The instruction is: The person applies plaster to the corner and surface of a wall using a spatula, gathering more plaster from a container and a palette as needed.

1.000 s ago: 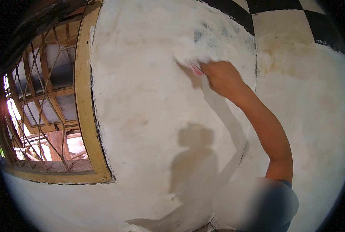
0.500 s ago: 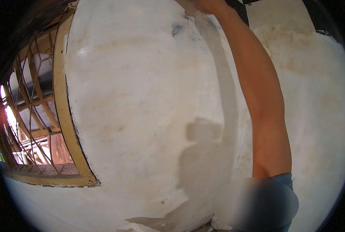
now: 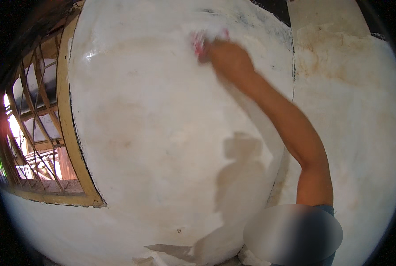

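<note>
My right hand (image 3: pixel 231 60) is raised against the upper part of a white painted wall (image 3: pixel 162 111), arm stretched up from the lower right. Its fingers are closed around a red-and-white patterned piece (image 3: pixel 199 43), which looks like a crumpled cloth but is smeared by motion. This piece appears to touch the wall just below a patch of grey-blue smudges (image 3: pixel 238 17). My left hand is out of view.
On the left is a window with a yellow-brown frame (image 3: pixel 74 133) and crossed metal bars. The wall meets another stained wall (image 3: pixel 335 111) at a corner on the right. Peeling paint (image 3: pixel 171 252) hangs low down. A blurred oval covers the lower right.
My right hand has come down and left from the top edge, bringing the red-and-white piece into sight. The elbow is more bent, and the view has shifted slightly.
</note>
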`<action>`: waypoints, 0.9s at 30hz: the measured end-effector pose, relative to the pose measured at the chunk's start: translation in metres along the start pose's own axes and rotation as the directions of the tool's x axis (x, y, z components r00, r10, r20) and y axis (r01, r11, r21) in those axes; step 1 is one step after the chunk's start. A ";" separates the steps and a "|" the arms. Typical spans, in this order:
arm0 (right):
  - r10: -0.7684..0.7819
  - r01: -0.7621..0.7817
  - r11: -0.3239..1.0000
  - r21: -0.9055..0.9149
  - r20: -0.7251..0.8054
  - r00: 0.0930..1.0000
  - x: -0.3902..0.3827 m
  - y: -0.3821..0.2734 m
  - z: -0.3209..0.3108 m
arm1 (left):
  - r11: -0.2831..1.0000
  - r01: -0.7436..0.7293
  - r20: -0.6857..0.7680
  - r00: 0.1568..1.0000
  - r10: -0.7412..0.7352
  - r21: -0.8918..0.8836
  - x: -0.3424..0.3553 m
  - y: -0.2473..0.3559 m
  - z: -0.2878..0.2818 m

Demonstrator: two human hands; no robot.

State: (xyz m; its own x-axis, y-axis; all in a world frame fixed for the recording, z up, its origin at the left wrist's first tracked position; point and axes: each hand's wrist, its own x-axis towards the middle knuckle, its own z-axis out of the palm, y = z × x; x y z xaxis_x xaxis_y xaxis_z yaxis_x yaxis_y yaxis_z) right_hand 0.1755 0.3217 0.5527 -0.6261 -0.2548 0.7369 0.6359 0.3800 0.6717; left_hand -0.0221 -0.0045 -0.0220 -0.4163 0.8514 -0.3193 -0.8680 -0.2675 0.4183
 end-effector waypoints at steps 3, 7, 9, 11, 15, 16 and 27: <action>-0.002 -0.061 0.975 0.212 0.285 0.959 -0.065 -0.087 -0.058 | 1.000 -0.022 0.010 1.000 0.022 0.001 0.001 -0.008 0.002; 0.093 -0.111 0.990 0.093 0.175 0.980 -0.050 -0.060 -0.100 | 0.999 -0.043 0.033 0.999 0.042 0.023 -0.007 -0.018 0.006; 0.199 -0.194 0.980 0.053 -0.127 0.972 -0.007 -0.005 -0.090 | 0.999 -0.032 0.064 0.997 0.030 0.028 -0.003 -0.025 0.013; 0.154 -0.180 0.983 -0.039 -0.355 0.922 0.038 0.035 -0.079 | 1.000 -0.028 0.029 0.999 0.027 0.009 0.000 -0.032 0.006; 0.188 -0.247 0.960 -0.128 -0.356 0.915 0.082 0.078 -0.057 | 1.000 0.019 0.044 0.999 -0.019 -0.010 -0.001 -0.045 -0.003; 0.184 -0.239 0.964 -0.112 -0.364 0.913 0.083 0.079 -0.052 | 1.000 0.009 0.031 0.999 -0.010 0.014 -0.002 -0.050 -0.002; -0.112 0.100 0.990 0.095 0.136 0.984 -0.258 -0.177 -0.022 | 0.999 -0.040 0.045 0.998 0.042 -0.033 -0.022 -0.076 -0.033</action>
State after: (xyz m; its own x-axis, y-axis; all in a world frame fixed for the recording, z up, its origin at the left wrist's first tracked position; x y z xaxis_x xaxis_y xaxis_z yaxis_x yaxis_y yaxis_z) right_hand 0.2344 0.3011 0.2458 -0.7491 -0.1722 0.6396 0.5244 0.4357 0.7315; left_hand 0.0440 -0.0177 -0.0743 -0.4396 0.8590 -0.2624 -0.8589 -0.3166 0.4025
